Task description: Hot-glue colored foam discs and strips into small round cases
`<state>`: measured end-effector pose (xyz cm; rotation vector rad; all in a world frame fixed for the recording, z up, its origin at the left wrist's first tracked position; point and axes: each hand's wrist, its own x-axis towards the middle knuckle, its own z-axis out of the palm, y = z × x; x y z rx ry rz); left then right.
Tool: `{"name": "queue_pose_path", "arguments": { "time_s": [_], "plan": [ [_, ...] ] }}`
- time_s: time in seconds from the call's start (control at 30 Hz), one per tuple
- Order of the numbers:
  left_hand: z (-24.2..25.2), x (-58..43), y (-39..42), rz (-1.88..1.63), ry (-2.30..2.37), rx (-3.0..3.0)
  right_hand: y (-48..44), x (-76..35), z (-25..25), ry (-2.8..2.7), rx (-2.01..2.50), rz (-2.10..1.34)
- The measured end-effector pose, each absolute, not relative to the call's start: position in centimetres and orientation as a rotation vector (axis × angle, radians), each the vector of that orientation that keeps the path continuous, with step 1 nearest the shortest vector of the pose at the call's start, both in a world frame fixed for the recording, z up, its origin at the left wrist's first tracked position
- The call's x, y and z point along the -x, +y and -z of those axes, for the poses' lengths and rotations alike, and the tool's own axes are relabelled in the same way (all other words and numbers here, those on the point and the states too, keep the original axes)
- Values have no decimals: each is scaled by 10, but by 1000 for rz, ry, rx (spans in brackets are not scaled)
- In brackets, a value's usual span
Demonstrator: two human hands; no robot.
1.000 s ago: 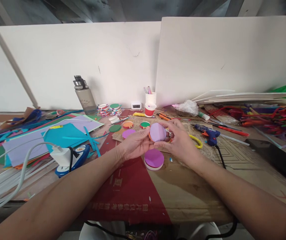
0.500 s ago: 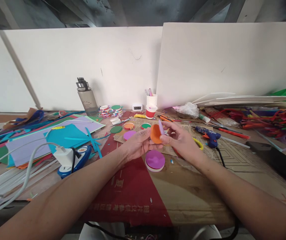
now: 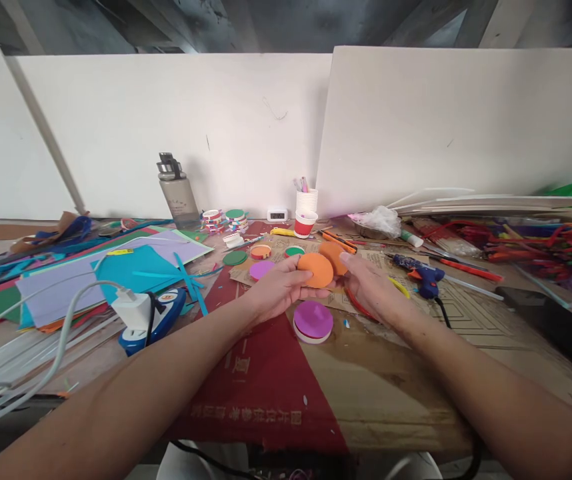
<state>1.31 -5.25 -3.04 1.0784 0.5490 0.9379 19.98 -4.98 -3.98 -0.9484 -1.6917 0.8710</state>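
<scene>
An orange paper disc (image 3: 316, 270) is pinched in my left hand (image 3: 280, 288), its flat face turned up toward me. Just to the right, my right hand (image 3: 372, 283) grips a second orange paper disc (image 3: 332, 256), partly behind the first. Below both hands, a purple disc (image 3: 313, 319) lies on a stack with a white edge. Behind my left hand are a pink-purple disc (image 3: 262, 269), a dark green disc (image 3: 235, 258) and a round piece with an orange middle (image 3: 261, 251). A green-centred round piece (image 3: 295, 251) sits beyond my hands.
Coloured sheets (image 3: 61, 297) and a blue power strip (image 3: 166, 313) lie left. A hot glue gun (image 3: 426, 277) and a black phone-like object (image 3: 551, 323) lie right. At the back stand a water bottle (image 3: 179, 193), a small clock (image 3: 277, 215) and paper cups (image 3: 305, 223).
The piece in my right hand, seen earlier edge-on with a purple side, now shows an orange face. The disc in my left hand has tilted flatter toward me.
</scene>
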Motion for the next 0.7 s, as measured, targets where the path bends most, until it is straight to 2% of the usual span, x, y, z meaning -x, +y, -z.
{"name": "queue_pose_path", "arguments": {
  "time_s": [0.1,0.17,0.37,0.57,0.7],
  "plan": [
    [30,-15,-55,-950,625,-1161,-49,-202,41,-1618,973,-1028],
    [30,-15,-55,-983,698,-1197,-51,-203,39,-1583,995,-1016],
    [27,-15,-53,-1048,748,-1158,-64,-196,28,-1793,1041,-689],
    [23,-18,-58,-1100,697,-1003,-62,-193,33,-1883,1035,-645],
    [20,-19,-57,-1107,664,-882,-61,-193,34,-1958,942,-455]
  ]
}}
